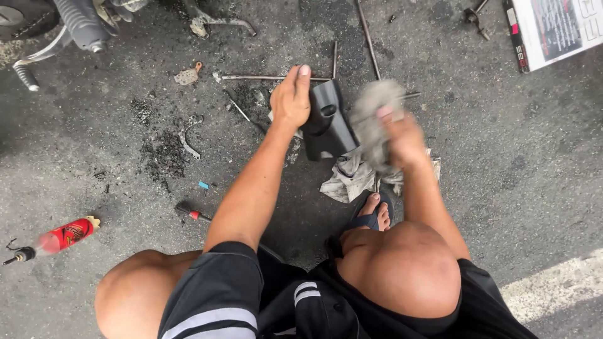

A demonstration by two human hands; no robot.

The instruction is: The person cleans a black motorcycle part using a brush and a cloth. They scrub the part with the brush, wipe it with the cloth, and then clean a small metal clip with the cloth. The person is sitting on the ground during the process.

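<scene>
Nearest the camera are the person's two bare knees and black shorts with grey stripes, squatting over the asphalt floor [521, 176]. One foot in a dark sandal [372, 216] rests just ahead of the right knee, beside a crumpled dirty cloth [352, 179] lying on the floor. Off to the left, near the floor's left edge, lies a red spray bottle [59, 237], and a small red-handled tool [188, 212] sits between it and the left forearm.

Further out, the left hand [291, 97] has its grip clamped on the top left edge of a black plastic cover [326, 125], thumb on top, holding it upright on the floor. The right hand [402, 138] has its grip closed around a grey rag [374, 113], which is blurred and pressed against the cover's right side.

Beyond the hands, thin metal rods [276, 78] lie scattered on the floor with a curved metal piece [187, 139] to the left among dark grime. At the far left corner part of a motorcycle [75, 22] shows, and at the far right corner a white printed box [553, 28]
</scene>
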